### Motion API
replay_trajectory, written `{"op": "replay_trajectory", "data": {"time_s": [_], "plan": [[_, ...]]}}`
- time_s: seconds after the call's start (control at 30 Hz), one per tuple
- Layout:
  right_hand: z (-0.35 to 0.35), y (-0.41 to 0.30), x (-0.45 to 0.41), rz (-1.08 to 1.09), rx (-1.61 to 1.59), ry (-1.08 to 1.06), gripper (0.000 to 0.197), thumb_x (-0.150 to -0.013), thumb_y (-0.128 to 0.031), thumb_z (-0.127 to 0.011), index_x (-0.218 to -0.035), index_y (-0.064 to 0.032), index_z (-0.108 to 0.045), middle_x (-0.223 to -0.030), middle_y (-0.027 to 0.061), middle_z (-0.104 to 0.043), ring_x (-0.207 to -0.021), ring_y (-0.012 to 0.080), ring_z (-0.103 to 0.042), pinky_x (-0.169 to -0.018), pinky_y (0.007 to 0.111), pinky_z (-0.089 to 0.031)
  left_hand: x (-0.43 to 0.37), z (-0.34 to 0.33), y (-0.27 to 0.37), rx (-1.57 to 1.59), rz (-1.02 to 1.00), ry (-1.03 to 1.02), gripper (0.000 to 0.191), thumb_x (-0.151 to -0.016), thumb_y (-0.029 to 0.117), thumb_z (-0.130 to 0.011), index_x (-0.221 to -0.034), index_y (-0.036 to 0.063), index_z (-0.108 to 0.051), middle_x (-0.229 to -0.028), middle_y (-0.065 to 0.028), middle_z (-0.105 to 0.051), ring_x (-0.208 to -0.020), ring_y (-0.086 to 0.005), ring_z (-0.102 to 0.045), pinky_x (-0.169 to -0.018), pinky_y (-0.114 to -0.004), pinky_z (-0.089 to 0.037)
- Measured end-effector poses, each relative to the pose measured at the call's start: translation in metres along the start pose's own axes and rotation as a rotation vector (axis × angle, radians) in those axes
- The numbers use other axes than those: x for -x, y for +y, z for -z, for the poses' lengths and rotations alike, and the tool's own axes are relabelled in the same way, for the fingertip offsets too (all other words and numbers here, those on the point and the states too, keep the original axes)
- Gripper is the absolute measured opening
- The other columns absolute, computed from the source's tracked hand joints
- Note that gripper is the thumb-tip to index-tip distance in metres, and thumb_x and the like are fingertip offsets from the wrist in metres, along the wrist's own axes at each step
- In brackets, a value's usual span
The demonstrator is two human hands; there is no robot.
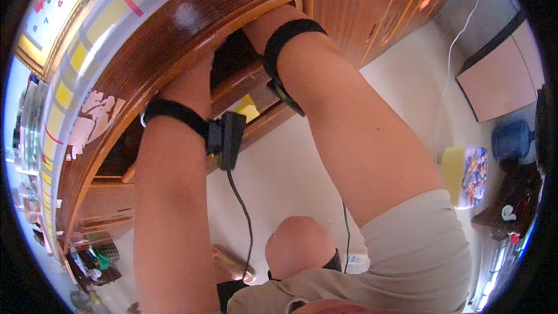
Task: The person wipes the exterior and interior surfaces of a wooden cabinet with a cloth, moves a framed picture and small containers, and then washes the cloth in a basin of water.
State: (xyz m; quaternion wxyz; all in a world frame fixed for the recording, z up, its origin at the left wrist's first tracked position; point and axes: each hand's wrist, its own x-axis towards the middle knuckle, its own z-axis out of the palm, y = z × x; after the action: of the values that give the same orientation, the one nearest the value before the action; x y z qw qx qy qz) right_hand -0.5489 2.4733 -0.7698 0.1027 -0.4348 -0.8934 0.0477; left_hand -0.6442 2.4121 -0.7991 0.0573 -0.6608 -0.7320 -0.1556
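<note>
Both my hands are out of view, hidden beneath the overhanging edge of a brown wooden cabinet (pixel 192 22). My two bare forearms reach in under it. A black strap (pixel 176 113) with a black box-shaped device (pixel 232 140) and a cable goes around my left forearm. Another black strap (pixel 294 35), with a dark device (pixel 285 96) on its underside, circles my right forearm. Between the arms, a dark opening and wooden rails (pixel 242 78) of the cabinet show, with a yellow item (pixel 247 108) lower down.
A checked yellow and grey cover (pixel 91 43) lies on the cabinet top. Wooden door panels (pixel 370 4) stand at upper right. A white cord (pixel 455 39), pinkish box (pixel 499 78), blue plastic bottle (pixel 510 139) and yellow container (pixel 464 176) are at right. My bent knee (pixel 301 244) is below.
</note>
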Motion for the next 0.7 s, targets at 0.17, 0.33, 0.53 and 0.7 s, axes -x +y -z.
{"op": "replay_trajectory", "data": {"time_s": [0.17, 0.33, 0.53, 0.7], "plan": [[0.005, -0.001, 0.001, -0.017, 0.035, -0.006, 0.040, -0.091, -0.023, -0.049, -0.127, -0.0075, -0.055, -0.131, 0.0153, -0.052, -0.122, 0.0304, -0.047, -0.102, 0.038, -0.036, 0.014, 0.016, -0.002, 0.044, -0.016, -0.057, 0.045, -0.092, 0.030, -0.050, -0.133, 0.0100, -0.046, -0.142, -0.0137, -0.039, -0.133, -0.0257, -0.034, -0.112, -0.040, -0.023], [0.014, -0.002, 0.036, -0.035, 0.082, -0.052, 0.040, -0.090, -0.024, -0.051, -0.127, -0.0077, -0.055, -0.131, 0.0154, -0.052, -0.121, 0.0305, -0.048, -0.102, 0.038, -0.036, 0.025, 0.020, 0.014, 0.049, -0.055, -0.062, 0.046, -0.092, 0.029, -0.053, -0.133, 0.0095, -0.046, -0.141, -0.0138, -0.040, -0.132, -0.0252, -0.035, -0.112, -0.038, -0.024], [0.040, -0.003, 0.103, -0.079, 0.149, -0.166, 0.041, -0.089, -0.025, -0.052, -0.127, -0.0079, -0.055, -0.130, 0.0155, -0.052, -0.120, 0.0306, -0.049, -0.101, 0.038, -0.037, 0.058, 0.051, 0.043, 0.179, -0.252, -0.312, 0.032, -0.085, 0.021, -0.058, -0.109, 0.0018, -0.063, -0.110, -0.0242, -0.061, -0.103, -0.0373, -0.059, -0.092, -0.043, -0.044], [0.039, 0.001, 0.153, -0.085, 0.199, -0.223, 0.040, -0.075, -0.017, -0.062, -0.114, -0.0085, -0.062, -0.119, 0.0162, -0.059, -0.108, 0.0316, -0.057, -0.084, 0.043, -0.050, 0.105, 0.066, 0.059, 0.329, -0.261, -0.175, 0.020, -0.079, 0.015, -0.063, -0.095, 0.0043, -0.068, -0.109, -0.0215, -0.062, -0.099, -0.0350, -0.059, -0.088, -0.043, -0.045]]}}
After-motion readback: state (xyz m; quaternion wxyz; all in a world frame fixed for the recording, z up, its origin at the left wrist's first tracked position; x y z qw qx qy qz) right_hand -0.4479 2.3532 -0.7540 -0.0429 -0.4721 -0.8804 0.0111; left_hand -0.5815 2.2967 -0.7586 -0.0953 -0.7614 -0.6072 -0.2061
